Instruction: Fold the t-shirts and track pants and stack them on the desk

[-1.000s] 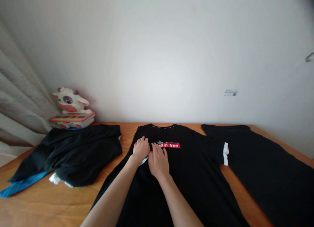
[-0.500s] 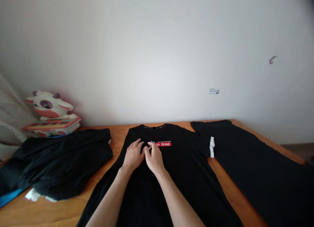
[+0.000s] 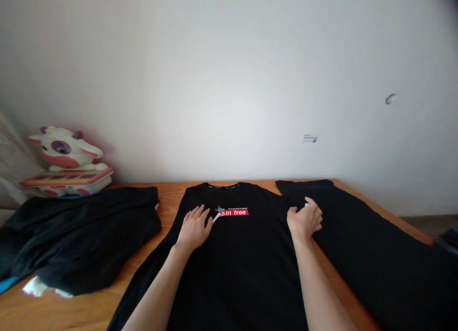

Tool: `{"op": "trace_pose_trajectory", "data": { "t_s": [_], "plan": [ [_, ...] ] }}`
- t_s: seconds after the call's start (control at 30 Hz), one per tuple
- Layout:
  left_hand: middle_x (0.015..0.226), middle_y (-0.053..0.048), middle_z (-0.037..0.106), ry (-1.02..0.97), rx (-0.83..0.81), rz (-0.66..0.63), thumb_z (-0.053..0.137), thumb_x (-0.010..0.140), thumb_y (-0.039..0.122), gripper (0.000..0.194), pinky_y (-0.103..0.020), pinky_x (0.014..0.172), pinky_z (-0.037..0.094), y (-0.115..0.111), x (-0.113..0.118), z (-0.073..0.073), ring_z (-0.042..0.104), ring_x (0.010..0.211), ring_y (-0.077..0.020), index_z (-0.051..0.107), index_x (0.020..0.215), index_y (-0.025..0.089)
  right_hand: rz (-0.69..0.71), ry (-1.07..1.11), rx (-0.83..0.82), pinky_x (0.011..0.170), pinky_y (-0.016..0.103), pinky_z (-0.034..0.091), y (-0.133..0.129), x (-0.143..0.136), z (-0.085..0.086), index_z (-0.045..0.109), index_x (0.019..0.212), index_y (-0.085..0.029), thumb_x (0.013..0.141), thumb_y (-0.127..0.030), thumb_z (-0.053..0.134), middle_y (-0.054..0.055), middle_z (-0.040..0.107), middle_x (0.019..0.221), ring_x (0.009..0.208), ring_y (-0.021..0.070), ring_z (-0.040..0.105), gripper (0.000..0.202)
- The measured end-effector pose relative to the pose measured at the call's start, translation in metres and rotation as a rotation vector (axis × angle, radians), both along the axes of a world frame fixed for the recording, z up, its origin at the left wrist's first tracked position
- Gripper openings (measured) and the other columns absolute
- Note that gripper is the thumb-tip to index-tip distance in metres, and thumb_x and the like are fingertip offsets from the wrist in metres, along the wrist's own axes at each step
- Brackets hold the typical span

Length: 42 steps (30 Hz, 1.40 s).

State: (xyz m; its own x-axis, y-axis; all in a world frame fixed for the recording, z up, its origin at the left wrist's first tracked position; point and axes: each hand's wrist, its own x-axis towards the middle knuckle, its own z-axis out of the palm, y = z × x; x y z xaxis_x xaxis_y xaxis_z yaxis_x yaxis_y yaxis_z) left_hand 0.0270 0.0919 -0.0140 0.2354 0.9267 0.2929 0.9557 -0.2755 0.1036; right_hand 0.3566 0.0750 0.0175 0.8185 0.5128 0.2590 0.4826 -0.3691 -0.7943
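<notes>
A black T-shirt (image 3: 236, 254) with a red chest print (image 3: 238, 212) lies spread out, its collar toward the wall. My left hand (image 3: 195, 228) rests on the left part of its chest, fingers spread, beside a folded white-edged piece (image 3: 216, 217) at the print's left end. Over at the right sleeve, my right hand (image 3: 305, 220) is curled round the white-trimmed cuff, which it mostly covers.
Bunched dark clothing (image 3: 89, 235) lies on the wooden table (image 3: 89, 312) at the left. Behind it stands a cow toy with a keyboard (image 3: 67, 178). Another black garment (image 3: 361, 235) stretches along the right side. A pale wall (image 3: 229, 83) rises behind.
My right hand has moved from the print out to the right sleeve and closed round its cuff. My left hand has stayed on the chest. More of the print shows.
</notes>
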Motion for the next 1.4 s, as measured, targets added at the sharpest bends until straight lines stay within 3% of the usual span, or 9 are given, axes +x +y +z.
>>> {"op": "trace_pose_trajectory", "data": {
  "t_s": [0.2,0.33,0.5,0.67,0.83,0.97,1.07,1.17,1.4],
  "plan": [
    [0.149,-0.014,0.056,-0.012,0.013,-0.006,0.045,0.101,0.037,0.044,-0.050,0.118,0.039,0.001,-0.003,-0.005,0.050,0.141,-0.0311,0.064,0.137,0.018,-0.026,0.051,-0.161,0.107,0.067,0.033,-0.003,0.013,-0.021,0.036,0.149,-0.017,0.077,-0.032,0.066,0.027,0.047,0.143,0.135,0.0480,0.043,0.080],
    [0.150,-0.015,0.056,-0.031,-0.002,-0.013,0.046,0.101,0.037,0.044,-0.051,0.118,0.038,0.001,-0.004,-0.005,0.049,0.142,-0.0312,0.064,0.137,0.017,-0.058,0.191,-0.121,0.100,0.058,0.047,0.008,0.033,-0.030,0.029,0.152,-0.006,0.075,-0.042,0.070,0.036,0.046,0.141,0.129,0.0466,0.053,0.095],
    [0.150,-0.015,0.056,-0.045,-0.023,-0.007,0.047,0.101,0.037,0.044,-0.050,0.119,0.037,0.000,-0.004,-0.003,0.048,0.143,-0.0299,0.064,0.137,0.018,0.026,0.376,0.013,0.072,0.039,0.059,0.019,0.053,-0.042,0.057,0.127,-0.001,0.072,-0.045,0.071,0.023,0.071,0.102,0.094,0.0346,0.072,0.072],
    [0.151,-0.014,0.054,-0.042,-0.043,-0.004,0.047,0.102,0.038,0.045,-0.051,0.120,0.035,0.000,-0.005,-0.003,0.046,0.144,-0.0301,0.063,0.138,0.017,0.205,0.429,0.146,0.065,0.033,0.057,0.025,0.050,-0.045,0.071,0.094,-0.011,0.069,-0.040,0.068,0.008,0.072,0.075,0.075,0.0269,0.072,0.039],
    [0.151,-0.014,0.054,-0.057,-0.023,-0.010,0.047,0.101,0.038,0.044,-0.050,0.120,0.035,0.001,-0.006,-0.006,0.046,0.144,-0.0295,0.064,0.137,0.018,0.399,0.301,0.187,0.083,0.037,0.054,0.023,0.030,-0.028,0.073,0.114,-0.016,0.069,-0.036,0.065,0.008,0.075,0.098,0.090,0.0260,0.069,0.050],
    [0.151,-0.014,0.055,-0.065,-0.018,-0.014,0.048,0.101,0.038,0.043,-0.051,0.119,0.036,0.001,-0.005,-0.006,0.047,0.143,-0.0299,0.064,0.136,0.019,0.769,0.269,0.112,0.073,0.031,0.056,0.013,0.005,-0.013,0.076,0.113,-0.021,0.066,-0.039,0.076,0.004,0.076,0.094,0.073,0.0188,0.067,0.051],
    [0.151,-0.015,0.054,-0.063,-0.032,-0.023,0.047,0.101,0.038,0.044,-0.052,0.119,0.036,0.002,-0.005,-0.006,0.047,0.143,-0.0309,0.064,0.136,0.018,1.020,0.289,0.039,0.071,0.030,0.056,0.007,-0.006,-0.009,0.078,0.107,-0.019,0.078,-0.052,0.071,0.007,0.078,0.091,0.075,0.0194,0.070,0.045],
    [0.149,-0.017,0.056,-0.080,-0.025,-0.027,0.048,0.100,0.037,0.043,-0.054,0.118,0.036,0.002,-0.007,-0.005,0.048,0.142,-0.0328,0.065,0.134,0.017,0.918,0.250,0.070,0.080,0.033,0.057,0.008,-0.003,-0.012,0.075,0.112,-0.018,0.089,-0.055,0.057,0.012,0.078,0.103,0.094,0.0242,0.073,0.047],
    [0.125,-0.010,0.069,-0.235,-0.014,-0.105,0.054,0.095,0.028,0.028,-0.042,0.104,0.049,-0.004,0.013,0.011,0.065,0.115,-0.0263,0.069,0.118,0.022,0.769,0.125,-0.107,0.095,0.036,0.052,0.015,0.027,-0.022,0.075,0.097,-0.023,0.083,-0.032,0.059,0.009,0.079,0.103,0.100,0.0243,0.073,0.024]
  ]
}}
